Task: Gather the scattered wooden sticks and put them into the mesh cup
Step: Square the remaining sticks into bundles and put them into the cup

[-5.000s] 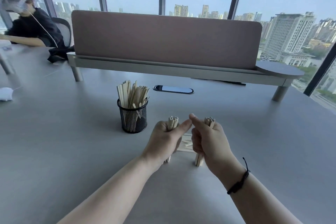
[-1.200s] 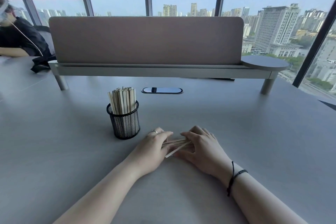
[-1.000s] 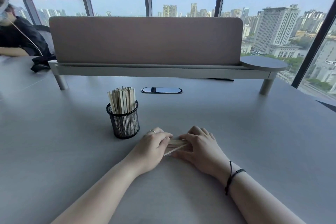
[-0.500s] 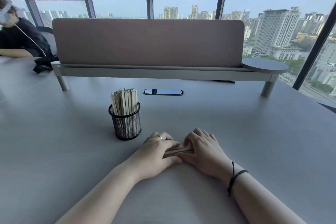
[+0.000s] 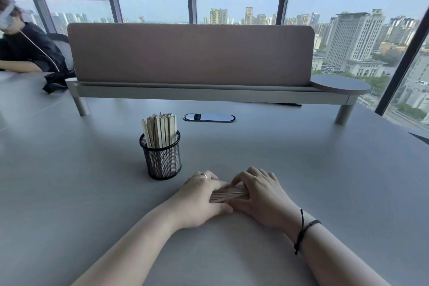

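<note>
A black mesh cup (image 5: 163, 158) stands on the grey table, holding several wooden sticks (image 5: 160, 131) upright. Just to its right and nearer to me, a flat bundle of wooden sticks (image 5: 228, 194) lies on the table, pressed between my two hands. My left hand (image 5: 201, 195) cups the bundle's left end, a ring on one finger. My right hand (image 5: 260, 194) covers the right end, fingers curled over the sticks. Most of the bundle is hidden under my fingers.
A long raised shelf (image 5: 209, 94) with a brown screen (image 5: 190, 53) crosses the back of the table. An oval cable port (image 5: 209, 117) sits behind the cup. Another person (image 5: 21, 51) sits at the far left.
Five seconds ago each hand held an upright bunch. Over the last second my hands have closed in on the sticks lying on the table, squeezing them from a loose splay into one tight bundle.
</note>
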A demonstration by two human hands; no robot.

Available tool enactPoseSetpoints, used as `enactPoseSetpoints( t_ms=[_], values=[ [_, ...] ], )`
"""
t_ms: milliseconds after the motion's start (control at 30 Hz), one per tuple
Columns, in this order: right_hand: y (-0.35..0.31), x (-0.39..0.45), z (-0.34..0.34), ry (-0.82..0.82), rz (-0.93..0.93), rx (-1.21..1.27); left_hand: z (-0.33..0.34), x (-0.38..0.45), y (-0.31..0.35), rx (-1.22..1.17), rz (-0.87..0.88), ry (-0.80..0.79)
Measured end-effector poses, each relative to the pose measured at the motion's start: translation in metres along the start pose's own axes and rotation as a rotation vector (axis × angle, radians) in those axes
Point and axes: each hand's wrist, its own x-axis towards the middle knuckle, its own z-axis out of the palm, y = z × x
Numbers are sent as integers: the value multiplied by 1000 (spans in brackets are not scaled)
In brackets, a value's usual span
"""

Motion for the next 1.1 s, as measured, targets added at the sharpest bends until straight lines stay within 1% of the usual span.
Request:
enactPoseSetpoints(
  t_ms=[67,133,433,667,733,867,967,1100],
  values=[
    [0,1,0,-1,-2,10,0,-1,0,-74,-23,6],
    [1,2,1,-3,-7,17,0,-3,0,-97,-28,9],
    [-1,1,2,8,-53,17,-2,-6,1,-56,24,34],
    [1,-2,-1,16,-46,71,-11,-7,-4,-89,16,-22],
    [3,-3,-4,5,-27,110,-13,-8,-8,-61,23,16],
    [8,-3,-9,22,21,100,-13,-6,-15,44,58,125],
    [9,-2,-8,56,46,124,-10,-4,-18,31,92,174],
    [10,-1,-5,65,64,149,-6,-2,-19,17,140,199]
  ],
)
